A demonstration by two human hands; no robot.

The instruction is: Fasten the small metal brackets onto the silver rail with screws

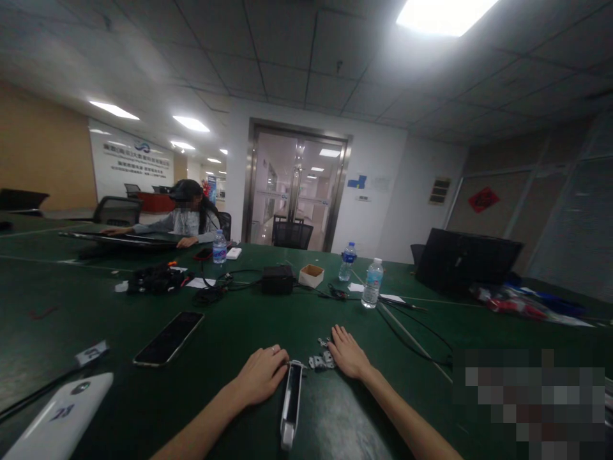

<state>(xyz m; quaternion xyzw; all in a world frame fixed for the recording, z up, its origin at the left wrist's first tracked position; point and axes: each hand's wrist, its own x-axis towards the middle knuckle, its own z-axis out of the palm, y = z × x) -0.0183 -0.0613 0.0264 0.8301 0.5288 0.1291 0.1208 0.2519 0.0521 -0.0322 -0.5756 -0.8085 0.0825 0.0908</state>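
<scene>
Hands (262, 375) unclenched on table (230, 322), casing (291, 409) between

Silvery bits (318, 363) (by right hand (348, 355)) unidentifiably small.

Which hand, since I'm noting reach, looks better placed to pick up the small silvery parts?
Probably the right hand: it lies beside the small silvery parts, while the left hand is across the long, narrow object from them.

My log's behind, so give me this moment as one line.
Left hand: palm down, beside narrow pale housing, contact unclear | Right hand: palm down, beside small metal pieces | Phone: flat, screen dark
</scene>
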